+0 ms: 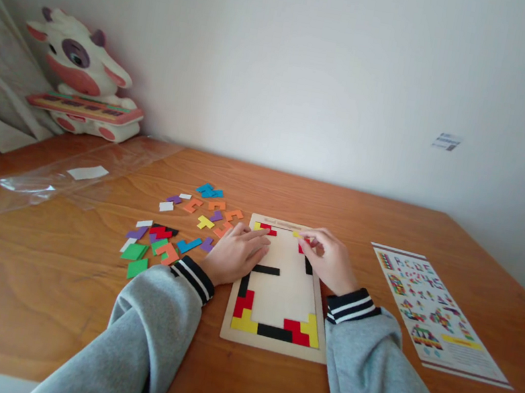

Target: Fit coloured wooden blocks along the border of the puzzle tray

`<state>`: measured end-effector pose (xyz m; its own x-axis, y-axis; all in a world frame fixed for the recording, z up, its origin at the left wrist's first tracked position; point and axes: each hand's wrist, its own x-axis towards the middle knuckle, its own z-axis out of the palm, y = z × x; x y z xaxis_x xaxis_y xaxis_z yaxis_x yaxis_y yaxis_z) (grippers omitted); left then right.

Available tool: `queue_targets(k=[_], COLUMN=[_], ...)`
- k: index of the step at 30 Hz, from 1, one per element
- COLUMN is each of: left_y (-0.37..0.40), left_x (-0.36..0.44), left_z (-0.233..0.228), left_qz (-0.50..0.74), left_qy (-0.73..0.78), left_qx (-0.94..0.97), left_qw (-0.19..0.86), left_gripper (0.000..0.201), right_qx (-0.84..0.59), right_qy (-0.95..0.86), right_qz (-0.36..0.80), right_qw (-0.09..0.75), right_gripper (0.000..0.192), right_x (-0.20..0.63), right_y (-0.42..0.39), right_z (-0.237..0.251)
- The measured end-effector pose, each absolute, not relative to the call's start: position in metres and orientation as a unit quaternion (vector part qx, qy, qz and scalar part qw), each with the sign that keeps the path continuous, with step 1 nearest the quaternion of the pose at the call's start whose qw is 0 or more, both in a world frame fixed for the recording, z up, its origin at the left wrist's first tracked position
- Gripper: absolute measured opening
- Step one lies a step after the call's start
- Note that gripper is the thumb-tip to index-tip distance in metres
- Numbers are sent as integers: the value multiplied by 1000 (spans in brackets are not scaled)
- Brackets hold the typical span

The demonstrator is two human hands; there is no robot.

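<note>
A wooden puzzle tray (225,324) lies on the table with colored pieces along its edges. My left hand (237,254) rests over its upper left side, fingers stretched out toward a red puzzle piece (272,232). At the upper right corner my right hand (328,259) has thumb and forefinger closed at a yellow puzzle piece (296,234), with some red showing just below. A black bar piece (266,269) lies across the tray's left half. Red, yellow and black pieces line the bottom, among them a black bar (274,333).
Left of the tray are scattered loose pieces, including a green one (137,268) and a blue one (188,245). A clear plastic bag (42,186) and a cow toy keyboard (90,84) sit farther left. A printed pattern sheet (443,320) lies at the right.
</note>
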<state>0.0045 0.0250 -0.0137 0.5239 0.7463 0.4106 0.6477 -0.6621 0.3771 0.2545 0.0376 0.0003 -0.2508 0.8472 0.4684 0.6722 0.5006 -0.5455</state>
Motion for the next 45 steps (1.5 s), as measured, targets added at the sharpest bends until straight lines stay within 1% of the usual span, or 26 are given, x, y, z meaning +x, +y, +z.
queue_targets(k=[2, 5, 8, 10, 14, 20, 22, 25, 26, 29, 31, 34, 36, 38, 40, 45], left_y=[25, 25, 26, 26, 27, 29, 29, 29, 29, 29, 29, 29, 29, 29, 28, 27], left_x=[4, 4, 3, 3, 3, 2, 2, 2, 2, 2, 2, 2, 2, 2, 2, 3], left_z=[-11, -10, -12, -14, -16, -17, -17, -17, -17, -16, -16, -16, -17, -17, -17, -14], left_qz=[252, 234, 229, 226, 228, 239, 238, 226, 222, 219, 222, 219, 216, 214, 211, 205], left_qy=[385, 396, 401, 399, 390, 387, 386, 390, 393, 392, 390, 396, 398, 399, 401, 401], left_qx=[884, 883, 881, 884, 888, 886, 887, 888, 888, 889, 889, 887, 886, 886, 886, 888], left_qw=[88, 98, 98, 90, 86, 90, 91, 89, 88, 91, 94, 97, 98, 99, 99, 88], left_gripper=[34, 38, 40, 39, 38, 37, 37, 38, 38, 38, 37, 36, 36, 36, 36, 36], right_qx=[-459, -414, -387, -388, -416, -440, -440, -431, -429, -443, -467, -492, -494, -495, -497, -499], right_qy=[-801, -836, -856, -859, -841, -801, -789, -778, -778, -787, -779, -752, -748, -761, -779, -809], right_qz=[154, 204, 229, 235, 265, 336, 357, 388, 390, 349, 289, 187, 131, 89, 63, 35], right_qw=[352, 299, 254, 239, 222, 227, 237, 245, 242, 250, 302, 397, 423, 410, 377, 309], right_gripper=[21, 19, 20, 20, 11, 9, 12, 23, 23, 12, 9, 10, 11, 13, 15, 19], right_x=[255, 245, 234, 232, 233, 232, 231, 234, 235, 240, 245, 250, 251, 249, 243, 229], right_y=[32, 26, 24, 25, 28, 24, 23, 23, 24, 27, 31, 38, 44, 49, 55, 64], right_z=[4, 5, 1, -2, -5, -2, -2, -2, -2, 0, 1, 0, -2, -5, -9, -21])
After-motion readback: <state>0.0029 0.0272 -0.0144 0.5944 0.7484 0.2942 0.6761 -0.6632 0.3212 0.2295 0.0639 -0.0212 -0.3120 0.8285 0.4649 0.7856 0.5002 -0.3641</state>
